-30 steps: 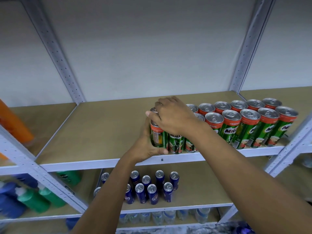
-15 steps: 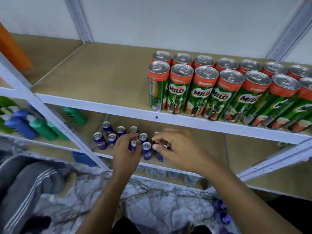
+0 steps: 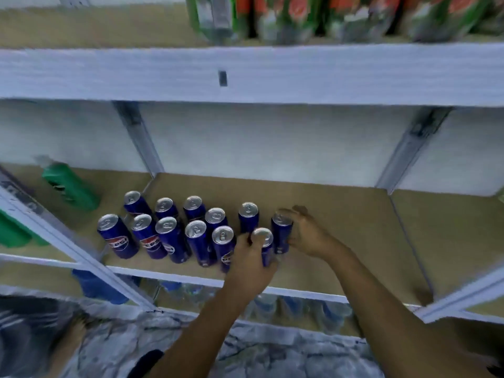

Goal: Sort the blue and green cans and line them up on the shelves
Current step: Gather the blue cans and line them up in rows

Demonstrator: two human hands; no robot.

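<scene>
- since half a second ago, both hands have dropped from in front of the upper shelf's front edge onto the lower shelf (image 3: 341,219) and closed on cans; the view has tilted down, so the green cans (image 3: 286,17) now show only as a blurred row on the upper shelf (image 3: 245,75), at the top edge of the view.
- left hand (image 3: 252,257): fingers curled round the body of a blue can (image 3: 264,248) near the lower shelf's front edge, fingertips just under its rim.
- right hand (image 3: 305,233): wrapped round the side of a second blue can (image 3: 281,233), just behind and to the right of the first.
- the remaining blue cans (image 3: 169,230) stand upright in a loose cluster toward the shelf's left end, in two uneven rows, not yet in straight lines; one stands apart just behind the left hand.
- handling, as a judgement: slim metal cans, rigid if full, smooth and likely slippery; tall and narrow, so prone to tipping when slid. take hold round the mid-body, not the lid.
- a green bottle (image 3: 68,186) stands in the neighbouring bay to the left.
</scene>
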